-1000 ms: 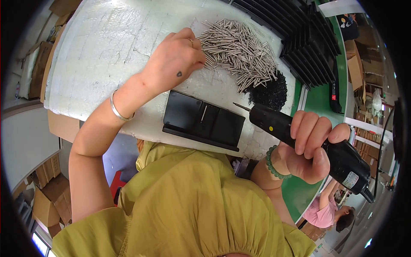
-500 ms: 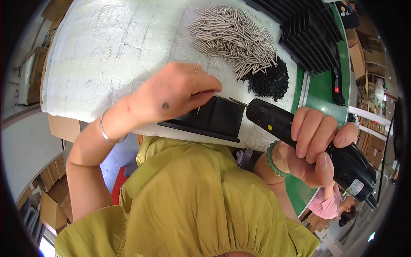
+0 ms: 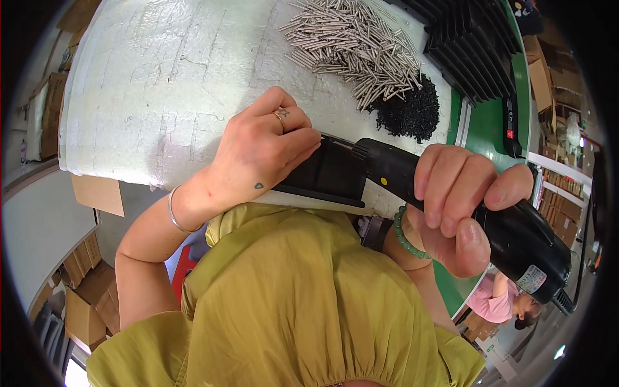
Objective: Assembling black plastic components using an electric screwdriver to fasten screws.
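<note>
My right hand [image 3: 454, 206] is wrapped round a black electric screwdriver [image 3: 393, 168], held nearly level with its bit pointing left. The bit [image 3: 338, 141] reaches the far edge of a black panel-like part [image 3: 332, 174], which lies at the table's near edge. My left hand [image 3: 264, 142] is closed over the left side of that part, fingertips pinched beside the bit's tip. What those fingers pinch is hidden. Beyond the screwdriver lie a heap of thin silvery metal rods [image 3: 354, 45] and a smaller heap of tiny black pieces, apparently screws [image 3: 409, 115].
White padded sheeting [image 3: 161, 97] covers the table, with a green surface [image 3: 487, 122] along its right. Black finned panels [image 3: 471, 51] stand stacked at the far right. Cardboard boxes [image 3: 90, 303] lie at the left. A person in pink [image 3: 493, 300] is at the lower right.
My left hand has come down onto the black part, its fingers closing near the bit. The screwdriver has shifted left, bringing its bit to the part's edge.
</note>
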Available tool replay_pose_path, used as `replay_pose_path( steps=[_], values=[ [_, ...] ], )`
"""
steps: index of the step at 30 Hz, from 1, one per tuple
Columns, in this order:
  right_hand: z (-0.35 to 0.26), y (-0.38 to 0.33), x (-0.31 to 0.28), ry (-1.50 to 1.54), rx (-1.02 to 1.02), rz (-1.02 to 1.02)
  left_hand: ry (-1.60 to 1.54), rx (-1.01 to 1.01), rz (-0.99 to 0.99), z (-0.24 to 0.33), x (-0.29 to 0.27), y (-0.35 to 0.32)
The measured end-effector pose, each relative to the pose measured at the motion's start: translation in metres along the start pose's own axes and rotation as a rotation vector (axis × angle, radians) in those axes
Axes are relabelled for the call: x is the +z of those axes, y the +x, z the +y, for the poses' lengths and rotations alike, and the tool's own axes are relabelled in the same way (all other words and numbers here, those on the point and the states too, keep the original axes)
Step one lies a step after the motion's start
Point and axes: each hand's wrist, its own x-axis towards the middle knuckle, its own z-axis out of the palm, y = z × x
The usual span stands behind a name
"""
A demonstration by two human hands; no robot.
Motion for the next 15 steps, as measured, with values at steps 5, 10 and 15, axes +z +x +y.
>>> replay_pose_path(
  steps=[5, 10, 15],
  values=[
    [0.005, 0.0026, -0.0007, 0.005, 0.0, -0.028, -0.02, -0.021, -0.003, -0.0009, 0.0004, -0.0004],
    [0.0104, 0.0067, -0.0015, 0.02, -0.002, -0.088, -0.014, -0.017, 0.001, -0.0024, 0.0017, -0.0006],
    [0.0102, 0.0078, 0.0003, -0.035, 0.008, -0.141, -0.072, -0.027, 0.003, -0.0031, 0.0044, -0.002]
  ],
)
